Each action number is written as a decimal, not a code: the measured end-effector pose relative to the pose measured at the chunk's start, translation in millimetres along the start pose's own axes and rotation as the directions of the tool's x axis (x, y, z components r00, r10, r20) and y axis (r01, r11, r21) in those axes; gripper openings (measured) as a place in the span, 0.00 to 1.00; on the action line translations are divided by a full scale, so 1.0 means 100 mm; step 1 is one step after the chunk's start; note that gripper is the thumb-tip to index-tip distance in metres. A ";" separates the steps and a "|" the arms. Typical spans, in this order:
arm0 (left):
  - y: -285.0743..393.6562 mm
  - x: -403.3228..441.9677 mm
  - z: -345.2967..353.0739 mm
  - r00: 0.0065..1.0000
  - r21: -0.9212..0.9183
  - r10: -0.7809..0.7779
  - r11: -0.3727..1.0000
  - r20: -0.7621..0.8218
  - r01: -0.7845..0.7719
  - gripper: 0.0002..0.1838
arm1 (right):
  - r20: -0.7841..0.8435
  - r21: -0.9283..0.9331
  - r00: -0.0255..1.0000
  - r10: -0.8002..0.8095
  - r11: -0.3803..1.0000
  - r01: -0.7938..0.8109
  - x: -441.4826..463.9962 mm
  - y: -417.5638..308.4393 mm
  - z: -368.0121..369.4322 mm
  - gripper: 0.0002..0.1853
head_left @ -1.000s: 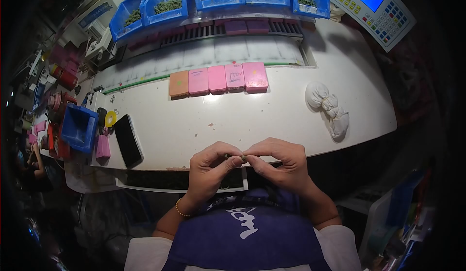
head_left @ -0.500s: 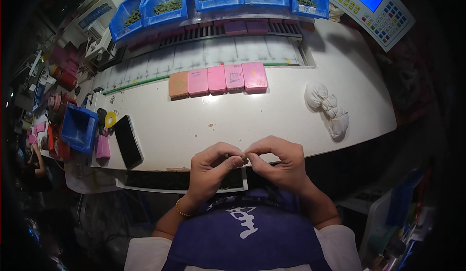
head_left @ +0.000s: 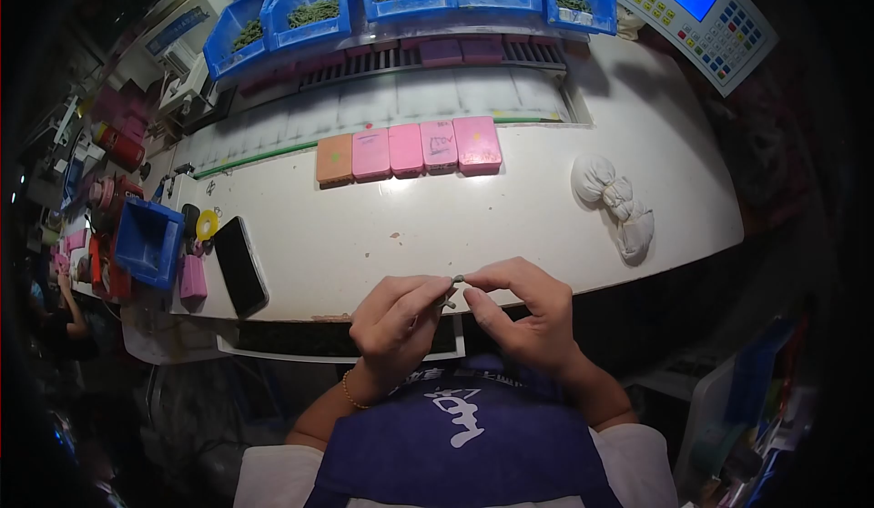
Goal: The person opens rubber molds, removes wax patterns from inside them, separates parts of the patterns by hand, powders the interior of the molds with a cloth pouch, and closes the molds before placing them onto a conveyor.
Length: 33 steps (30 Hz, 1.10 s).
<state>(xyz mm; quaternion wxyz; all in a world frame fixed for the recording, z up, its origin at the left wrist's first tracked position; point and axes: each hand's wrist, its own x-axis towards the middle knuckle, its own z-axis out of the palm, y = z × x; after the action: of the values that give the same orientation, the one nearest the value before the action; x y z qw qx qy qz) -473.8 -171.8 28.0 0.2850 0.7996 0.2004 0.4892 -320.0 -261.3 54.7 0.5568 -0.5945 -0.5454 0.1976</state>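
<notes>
Near the bench's front edge, my left hand [head_left: 398,319] is closed on a small bent green piece [head_left: 450,304], whose exact kind I cannot make out. The green shows at the fingertips, and the palm side of this hand is hidden. My right hand [head_left: 528,312] is close beside it. Its forefinger tip touches the upper end of the green piece, while the thumb stands a little apart from that finger. The other right fingers are curled behind and partly hidden.
Pink and orange blocks [head_left: 407,151] stand in a row on the white bench [head_left: 510,217]. A knotted white cloth bundle [head_left: 619,203] lies right, a phone [head_left: 240,265] left. Blue bins [head_left: 314,25] of green pieces line the back, beside a keypad display [head_left: 696,16]. An open drawer [head_left: 337,357] sits below.
My right thumb has come away from the fingertip pinch. My left hand has turned, and more of the green piece shows between the hands.
</notes>
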 end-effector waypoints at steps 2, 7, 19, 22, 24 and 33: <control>0.00 -0.02 0.00 0.998 0.042 0.053 0.998 -0.022 -0.052 0.17 | -0.003 -0.004 1.000 0.001 1.000 -0.001 0.01 -0.01 0.00 0.07; -0.02 -0.02 -0.01 0.990 0.047 0.139 0.989 0.003 -0.139 0.18 | 0.100 0.182 0.980 0.172 0.965 -0.187 0.02 0.02 0.01 0.08; 0.00 0.13 -0.22 0.478 -0.597 -0.530 -0.067 0.701 0.800 0.17 | 0.212 0.121 0.975 0.059 0.989 -0.086 0.09 0.10 -0.14 0.07; -0.02 0.09 -0.15 0.529 -0.594 -0.550 0.073 0.646 0.801 0.15 | 0.195 0.079 0.980 0.040 0.995 -0.057 0.13 0.07 -0.16 0.08; 0.02 0.11 -0.13 0.534 -0.577 -0.586 0.135 0.609 0.806 0.14 | 0.147 0.059 0.987 0.061 0.996 -0.071 0.13 0.05 -0.19 0.08; 0.09 0.01 -0.04 0.676 -0.616 -0.615 0.363 0.405 0.699 0.11 | -0.034 -0.207 0.989 -0.147 0.969 0.137 0.05 -0.04 -0.03 0.13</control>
<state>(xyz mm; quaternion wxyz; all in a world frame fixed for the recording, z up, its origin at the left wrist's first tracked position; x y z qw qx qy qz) -476.6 -177.2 35.8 0.7599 0.4906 0.2735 0.3272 -317.4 -259.0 60.7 0.5188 -0.6125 -0.5901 0.0858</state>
